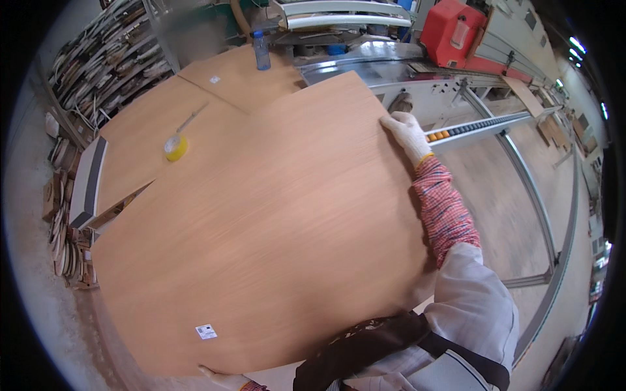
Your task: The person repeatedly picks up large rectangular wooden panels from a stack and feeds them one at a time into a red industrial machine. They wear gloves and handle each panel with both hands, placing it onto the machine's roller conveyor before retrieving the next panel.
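Note:
A large light-brown wood panel (261, 241) spans the middle of the view, with a small white label near its near edge. My right hand (405, 135), in a white glove, grips the panel's right edge toward the far corner; its fingers underneath are hidden. At the near left edge, my left hand (222, 378) holds the panel too, and most of that hand lies out of sight below it. Beyond the panel, a similar wood sheet (143, 117) carries a roll of yellow tape (175, 148), a thin stick-like tool (192, 116) and a clear bottle with a blue cap (261, 52).
Metal rails and a strip of dark and orange rollers (482, 127) run along the right. A red machine housing (451, 32) stands at the back right. Stacked board offcuts (111, 62) fill a rack at the far left, and a white-and-grey block (90, 182) adjoins the far sheet.

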Motion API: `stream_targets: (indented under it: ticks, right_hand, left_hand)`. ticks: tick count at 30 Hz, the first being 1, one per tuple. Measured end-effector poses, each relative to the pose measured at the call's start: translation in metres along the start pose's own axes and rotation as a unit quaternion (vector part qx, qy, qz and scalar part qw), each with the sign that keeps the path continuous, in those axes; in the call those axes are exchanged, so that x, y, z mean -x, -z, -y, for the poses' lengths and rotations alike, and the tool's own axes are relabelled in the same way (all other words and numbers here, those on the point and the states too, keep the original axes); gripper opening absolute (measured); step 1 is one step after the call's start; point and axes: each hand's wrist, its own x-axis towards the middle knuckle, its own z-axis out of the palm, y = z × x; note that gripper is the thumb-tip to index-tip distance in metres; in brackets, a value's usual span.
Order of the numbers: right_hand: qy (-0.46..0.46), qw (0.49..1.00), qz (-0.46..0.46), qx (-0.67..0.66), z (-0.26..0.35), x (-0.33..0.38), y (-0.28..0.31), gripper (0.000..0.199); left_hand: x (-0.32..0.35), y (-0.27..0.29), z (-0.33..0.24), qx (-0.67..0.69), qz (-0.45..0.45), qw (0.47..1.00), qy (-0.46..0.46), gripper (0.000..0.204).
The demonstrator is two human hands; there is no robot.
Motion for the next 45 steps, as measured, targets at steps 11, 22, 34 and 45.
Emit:
stream_targets:
  ticks: [11, 22, 34, 45]
  right_hand:
    - [-0.022, 1.000, -0.017, -0.003, -0.135, -0.166, 0.135, 0.052]
    - [-0.099, 0.995, -0.018, 0.002, -0.274, -0.278, 0.203, 0.052]
    - [0.080, 0.963, 0.014, 0.257, -0.336, -0.339, 0.218, 0.071]
    - [0.051, 0.924, 0.001, 0.379, -0.319, -0.386, 0.208, 0.054]
  left_hand:
    - [0.138, -0.216, 0.044, 0.048, -0.005, 0.999, -0.009, 0.069]
    - [0.231, -0.364, 0.094, 0.013, 0.012, 1.000, 0.017, 0.065]
    - [0.255, -0.393, 0.121, 0.156, -0.061, 0.981, 0.103, 0.053]
    - [0.183, -0.312, 0.098, 0.205, 0.008, 0.979, -0.015, 0.052]
